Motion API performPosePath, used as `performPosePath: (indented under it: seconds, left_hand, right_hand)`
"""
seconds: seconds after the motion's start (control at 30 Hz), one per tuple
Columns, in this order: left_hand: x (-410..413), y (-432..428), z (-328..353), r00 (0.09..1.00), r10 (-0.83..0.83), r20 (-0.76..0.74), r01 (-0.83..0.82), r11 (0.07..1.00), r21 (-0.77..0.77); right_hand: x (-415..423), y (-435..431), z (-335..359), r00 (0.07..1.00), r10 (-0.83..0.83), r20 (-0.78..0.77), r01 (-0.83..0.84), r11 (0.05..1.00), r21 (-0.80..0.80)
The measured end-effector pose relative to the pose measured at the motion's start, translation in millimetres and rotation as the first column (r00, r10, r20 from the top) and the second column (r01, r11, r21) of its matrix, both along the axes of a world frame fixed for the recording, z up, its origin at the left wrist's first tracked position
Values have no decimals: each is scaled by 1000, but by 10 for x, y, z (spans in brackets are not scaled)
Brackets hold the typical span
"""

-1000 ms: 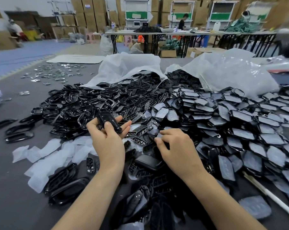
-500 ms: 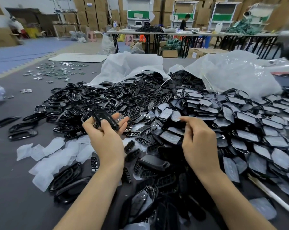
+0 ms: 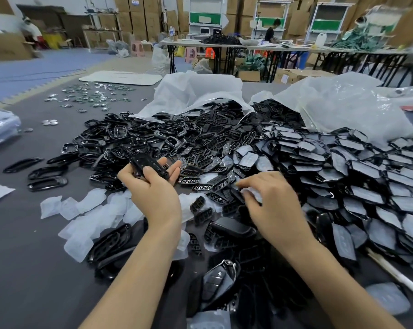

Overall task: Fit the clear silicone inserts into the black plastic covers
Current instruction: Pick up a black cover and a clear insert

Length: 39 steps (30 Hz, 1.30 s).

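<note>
Left hand point(image 3: 154, 195) grips black cover point(image 3: 148, 165); my right hand point(image 3: 275, 208) has dropped, now pinching a clear silicone insert point(image 3: 252, 194): fitting next.

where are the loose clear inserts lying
The clear inserts lie spread on the grey table, lower left in the head view, just left of the left hand, beside the black cover pile.

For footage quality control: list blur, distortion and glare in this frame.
Head view: right hand motion-smeared at the fingertips; left hand and its black cover sharp; wide-angle lens bows the far tables; soft even light, glints on the glossy pile; upper right corner blurred dark.
</note>
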State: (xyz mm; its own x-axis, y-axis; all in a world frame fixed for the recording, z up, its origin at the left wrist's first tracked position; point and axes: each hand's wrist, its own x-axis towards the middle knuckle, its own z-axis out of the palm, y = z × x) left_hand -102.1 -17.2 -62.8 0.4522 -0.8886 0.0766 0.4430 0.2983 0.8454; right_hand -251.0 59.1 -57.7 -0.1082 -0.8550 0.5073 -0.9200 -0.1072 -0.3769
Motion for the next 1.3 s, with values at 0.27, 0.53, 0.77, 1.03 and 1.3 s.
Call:
performPosePath:
  seconds: [0.27, 0.53, 0.77, 1.03, 1.3]
  left_hand:
    - [42, -35, -7, 999, -28, -34, 27, 999, -27]
    - [25, -5, -1, 995, -59, 75, 65, 994, -85]
    - [-102, 115, 8, 892, -339, 298, 376, 923, -75]
    - [-327, 347, -35, 748, -551, 370, 588, 808, 14]
    - [-348, 351, -107, 678, -555, 481, 599, 797, 76]
  right_hand:
    - [583, -420, -51, 906, 411, -101, -349, 861, 370]
    - [473, -337, -34, 926, 270, 262, -292, 955, 46]
    - [91, -216, 87, 291, 72, 954, -95, 994, -47]
    - [-94, 39, -62, 324, 66, 944, -118, 993, -29]
    - [-97, 42, -79, 360, 102, 927, -136, 989, -57]
